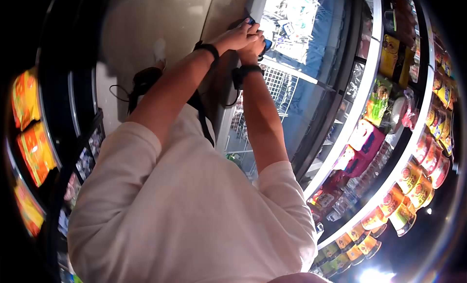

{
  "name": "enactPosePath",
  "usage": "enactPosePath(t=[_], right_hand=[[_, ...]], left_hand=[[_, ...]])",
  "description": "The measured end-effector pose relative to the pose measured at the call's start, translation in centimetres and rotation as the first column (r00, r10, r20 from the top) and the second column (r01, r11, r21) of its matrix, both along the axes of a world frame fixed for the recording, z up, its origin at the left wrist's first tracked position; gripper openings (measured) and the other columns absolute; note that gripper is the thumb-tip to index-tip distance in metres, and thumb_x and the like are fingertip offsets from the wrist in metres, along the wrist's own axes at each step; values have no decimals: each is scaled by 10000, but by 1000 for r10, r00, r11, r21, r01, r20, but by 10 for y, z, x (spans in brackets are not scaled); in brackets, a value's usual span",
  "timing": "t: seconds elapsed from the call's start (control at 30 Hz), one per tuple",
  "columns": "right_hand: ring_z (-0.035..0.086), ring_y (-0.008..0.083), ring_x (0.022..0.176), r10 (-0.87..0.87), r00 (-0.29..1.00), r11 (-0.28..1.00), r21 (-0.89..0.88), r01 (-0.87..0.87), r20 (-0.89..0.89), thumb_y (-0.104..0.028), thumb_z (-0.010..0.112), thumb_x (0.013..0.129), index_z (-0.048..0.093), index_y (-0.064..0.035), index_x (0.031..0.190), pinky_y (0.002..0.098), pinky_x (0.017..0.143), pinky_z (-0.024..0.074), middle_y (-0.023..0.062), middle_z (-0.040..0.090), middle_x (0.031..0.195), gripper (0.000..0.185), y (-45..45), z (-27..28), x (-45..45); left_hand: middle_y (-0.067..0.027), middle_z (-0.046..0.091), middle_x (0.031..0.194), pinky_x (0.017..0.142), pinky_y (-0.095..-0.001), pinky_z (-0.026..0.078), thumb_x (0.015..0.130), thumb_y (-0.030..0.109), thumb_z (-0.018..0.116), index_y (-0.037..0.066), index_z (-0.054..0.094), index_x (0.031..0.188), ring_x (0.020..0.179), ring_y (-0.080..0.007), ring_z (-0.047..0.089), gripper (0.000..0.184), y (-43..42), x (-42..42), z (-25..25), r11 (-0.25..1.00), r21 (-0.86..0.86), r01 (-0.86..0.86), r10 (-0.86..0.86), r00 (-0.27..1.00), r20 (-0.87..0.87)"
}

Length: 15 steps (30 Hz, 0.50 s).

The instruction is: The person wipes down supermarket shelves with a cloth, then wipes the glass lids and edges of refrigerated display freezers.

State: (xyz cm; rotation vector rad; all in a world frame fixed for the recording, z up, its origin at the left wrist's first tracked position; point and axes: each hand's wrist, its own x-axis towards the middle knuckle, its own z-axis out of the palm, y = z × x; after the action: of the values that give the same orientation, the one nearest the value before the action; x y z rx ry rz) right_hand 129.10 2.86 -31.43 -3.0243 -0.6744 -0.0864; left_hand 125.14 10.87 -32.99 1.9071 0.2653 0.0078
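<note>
We have both hands together beside the glass-topped freezer, the left hand overlapping the right hand. A dark-and-blue item shows against the right fingers. Our fingers bend, but we cannot tell whether either grip clasps it. We judge this a two-handed handling step; any next move calls for keeping both hands coordinated.

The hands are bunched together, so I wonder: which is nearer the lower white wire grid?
Right. In the picture, the right hand is just above and left of the grid; the left hand is farther up and left, partly overlapping the right.
</note>
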Motion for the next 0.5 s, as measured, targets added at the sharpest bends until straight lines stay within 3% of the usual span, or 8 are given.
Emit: enactPosePath(t=[0.1, 0.2, 0.23, 0.33, 0.4, 0.43, 0.47, 0.5], right_hand=[[607, 372, 947, 64, 992, 998, -22, -62, 106, -447, 612, 854, 438, -94, 1110, 468, 763, 500, 184, 561, 1037, 470, -41, -14, -30], [629, 367, 935, -19, 986, 998, -70, 7, -166, -409, 584, 876, 433, -95, 1211, 453, 731, 532, 200, 577, 1067, 484, -76, 17, -89], [639, 368, 925, -31, 959, 995, -103, 2, -282, -401, 565, 887, 428, -97, 1244, 445, 720, 544, 205, 584, 1070, 489, -91, 24, -107], [664, 367, 831, -31, 984, 1000, -2, 31, -176, -378, 488, 925, 445, -114, 1250, 443, 634, 556, 200, 608, 1029, 421, -129, 5, -166], [667, 386, 793, -37, 988, 998, 42, 43, -147, -394, 481, 929, 453, -115, 1182, 476, 610, 548, 200, 626, 996, 377, -152, 7, -198], [670, 406, 769, -35, 992, 996, 75, 44, -118, -419, 476, 932, 452, -113, 1123, 504, 602, 542, 198, 643, 963, 361, -165, 11, -212], [668, 412, 744, -57, 988, 991, 113, 74, -141, -427, 472, 932, 459, -107, 1108, 507, 591, 535, 206, 646, 953, 366, -176, 13, -228], [669, 407, 749, -35, 997, 986, 158, 46, -72, -436, 478, 927, 469, -114, 1085, 513, 600, 533, 209, 653, 935, 359, -183, 28, -247]], left_hand=[[-260, 252, 1530, 1067, -420, 373, 918, 551, 492, -55, 260, 1455, 1315, -417, 417, 842, -35, -34, 12, 996, -73, 46, -55, 991, -126], [-256, 239, 1530, 1069, -442, 372, 973, 489, 404, 151, 337, 1462, 1324, -409, 406, 598, -75, -78, 1, 998, 60, 19, -17, 999, -46], [-215, 195, 1563, 1087, -455, 355, 976, 515, 371, 152, 336, 1466, 1371, -403, 344, 611, -80, -107, 32, 986, 73, 152, -148, 987, -61], [-167, 140, 1595, 1122, -457, 315, 948, 607, 354, 143, 249, 1506, 1412, -403, 266, 733, -124, -155, -52, 850, 460, 257, -303, 953, 28], [-162, 133, 1598, 1140, -455, 289, 953, 614, 332, 155, 219, 1517, 1423, -403, 238, 736, -146, -192, -3, 979, 127, 162, -137, 973, -188], [-163, 144, 1595, 1134, -457, 295, 951, 614, 329, 151, 199, 1522, 1418, -411, 244, 747, -156, -203, 10, 977, 115, 180, -152, 963, -222], [-171, 161, 1590, 1133, -462, 293, 951, 615, 327, 149, 200, 1519, 1412, -419, 252, 746, -170, -211, -22, 919, 305, 251, -218, 966, -141], [-191, 168, 1581, 1133, -469, 286, 959, 604, 317, 144, 202, 1515, 1410, -425, 252, 731, -177, -227, -3, 933, 252, 256, -227, 964, -141]])
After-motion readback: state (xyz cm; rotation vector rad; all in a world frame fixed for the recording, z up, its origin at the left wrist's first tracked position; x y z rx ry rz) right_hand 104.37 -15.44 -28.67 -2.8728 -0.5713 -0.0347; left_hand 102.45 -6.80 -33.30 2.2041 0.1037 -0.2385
